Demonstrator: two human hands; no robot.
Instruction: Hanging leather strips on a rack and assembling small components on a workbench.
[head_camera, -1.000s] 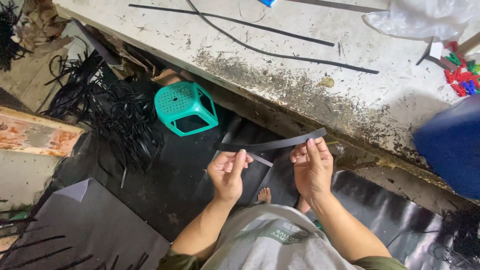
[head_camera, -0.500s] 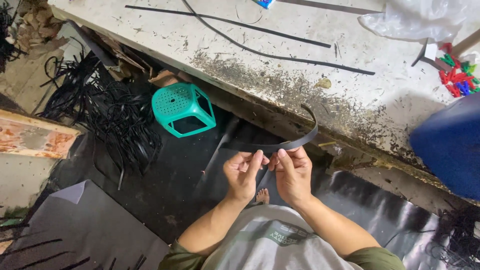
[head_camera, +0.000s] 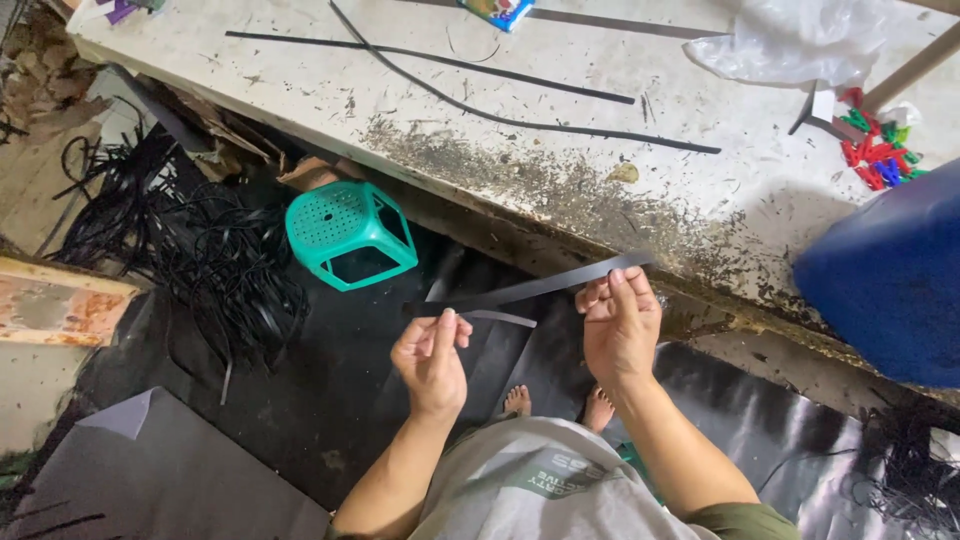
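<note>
Head view looks down on two bare hands held over a dark sheet (head_camera: 330, 400) on the floor, in front of a worn, stained table (head_camera: 560, 190). Between the hands runs a black strip (head_camera: 540, 288), flat and narrow, slanting up from near left to far right. The right hand (head_camera: 620, 325) has its fingers curled over the strip's far right end and grips it close to the table's near edge. The left hand (head_camera: 432, 355) is closed in a pinch, thumb against fingertips, at the strip's left part; a second, thinner sliver (head_camera: 498, 318) juts rightward from that pinch, just under the main strip, and whether it is part of the same piece cannot be told. Two bare feet (head_camera: 558, 405) show below the hands, on the sheet. To the left, a green plastic stool (head_camera: 350, 235) lies tipped on its side, and further left a tangle of black offcuts (head_camera: 200, 270) spreads over the floor. On the table lie long thin black strands (head_camera: 500, 90), a crumpled clear bag (head_camera: 800, 40) at the far right, and a cluster of red and green clips (head_camera: 875, 150). A blue bulk (head_camera: 890, 280) fills the right edge.
</note>
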